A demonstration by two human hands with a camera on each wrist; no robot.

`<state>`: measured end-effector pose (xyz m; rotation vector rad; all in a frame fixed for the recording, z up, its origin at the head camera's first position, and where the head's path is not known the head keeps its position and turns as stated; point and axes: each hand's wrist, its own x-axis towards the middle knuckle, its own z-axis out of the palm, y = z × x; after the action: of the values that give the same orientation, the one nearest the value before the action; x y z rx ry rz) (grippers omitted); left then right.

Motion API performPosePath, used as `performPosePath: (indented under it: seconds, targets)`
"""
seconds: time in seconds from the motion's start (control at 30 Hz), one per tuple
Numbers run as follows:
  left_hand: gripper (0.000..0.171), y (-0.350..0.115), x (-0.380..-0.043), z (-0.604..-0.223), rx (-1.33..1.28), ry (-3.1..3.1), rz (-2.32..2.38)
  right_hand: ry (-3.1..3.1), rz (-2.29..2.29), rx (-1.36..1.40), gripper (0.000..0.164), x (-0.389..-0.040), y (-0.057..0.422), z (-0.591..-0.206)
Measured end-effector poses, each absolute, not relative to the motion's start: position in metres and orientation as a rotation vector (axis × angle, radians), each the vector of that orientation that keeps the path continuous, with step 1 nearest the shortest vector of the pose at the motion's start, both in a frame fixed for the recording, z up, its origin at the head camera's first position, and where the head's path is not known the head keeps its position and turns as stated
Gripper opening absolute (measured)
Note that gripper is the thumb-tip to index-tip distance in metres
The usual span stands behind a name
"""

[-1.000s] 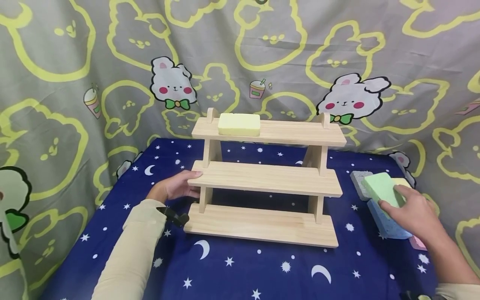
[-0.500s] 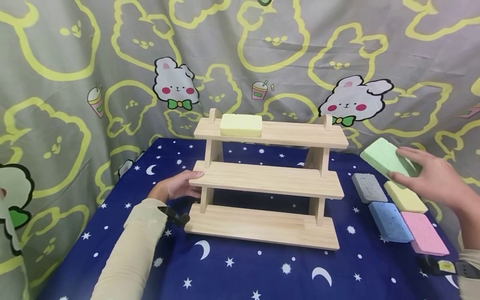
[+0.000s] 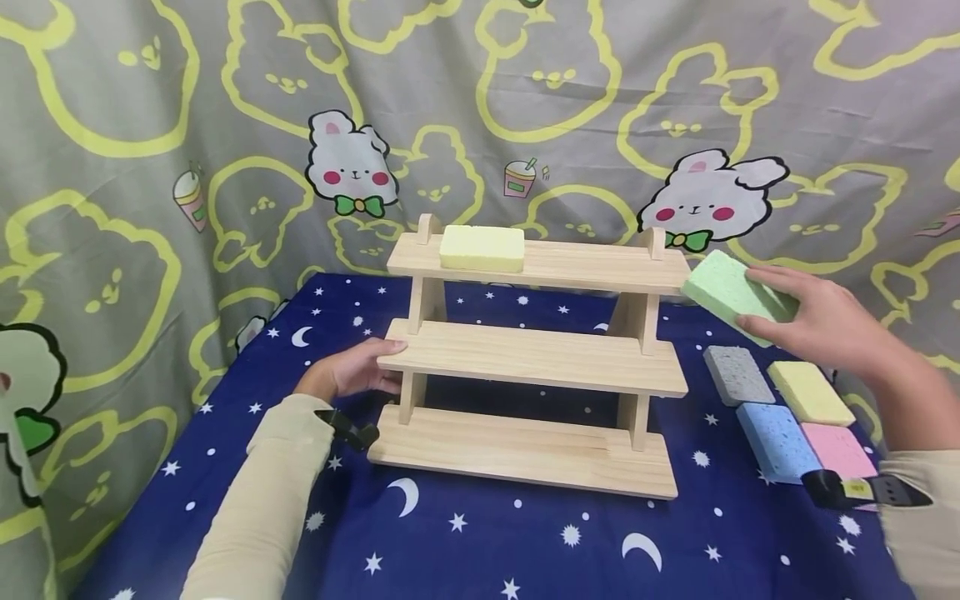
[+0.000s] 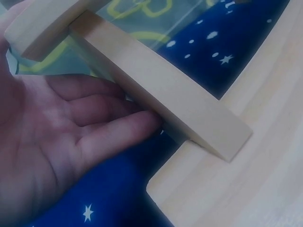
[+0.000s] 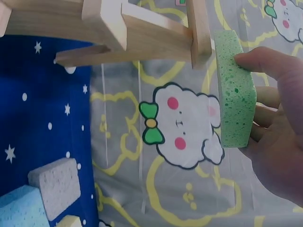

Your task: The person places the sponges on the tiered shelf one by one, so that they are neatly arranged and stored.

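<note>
A three-tier wooden shelf (image 3: 525,358) stands on the table, with a pale yellow sponge (image 3: 482,248) lying on the left part of its top tier. My left hand (image 3: 358,369) holds the left end of the middle tier, thumb on top and fingers below. In the left wrist view those fingers (image 4: 118,135) rest against the shelf's upright (image 4: 156,85). Raised off the table, a light green sponge (image 3: 735,296) is pinched between the thumb and fingers of my right hand (image 3: 825,321). Its left corner overlaps the right end of the top tier in the head view.
Below my right hand lie a grey sponge (image 3: 738,375), a second yellow sponge (image 3: 810,392), a blue sponge (image 3: 778,443) and a pink sponge (image 3: 836,450), partly behind the wrist strap. A dark blue star-patterned cloth (image 3: 442,550) covers the table. A patterned curtain (image 3: 450,100) hangs close behind the shelf.
My right hand has lifted the green sponge from above the other sponges and carried it up and left to the top tier's right end. The left hand keeps its hold.
</note>
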<state>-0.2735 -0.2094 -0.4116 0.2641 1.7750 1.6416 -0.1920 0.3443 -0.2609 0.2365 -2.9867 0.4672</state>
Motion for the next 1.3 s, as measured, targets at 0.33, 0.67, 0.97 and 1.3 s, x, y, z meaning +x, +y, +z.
performPosePath:
  seconds: [0.33, 0.67, 0.97, 1.3]
  targets:
    - [0.064, -0.209, -0.271, -0.41, 0.283, 1.77, 1.64, -3.006, 0.5, 0.364, 0.073, -0.211, 0.311, -0.25]
    - [0.062, -0.209, -0.271, -0.411, 0.263, 1.774, 1.636, -3.031, 0.465, 0.472, 0.07, -0.232, 0.28, -0.246]
    - [0.063, -0.211, -0.271, -0.413, 0.269, 1.795, 1.621, -3.025, 0.393, 0.603, 0.065, -0.245, 0.262, -0.241]
    - [0.064, -0.209, -0.271, -0.41, 0.268, 1.805, 1.626, -3.043, 0.36, 0.641, 0.068, -0.253, 0.25, -0.237]
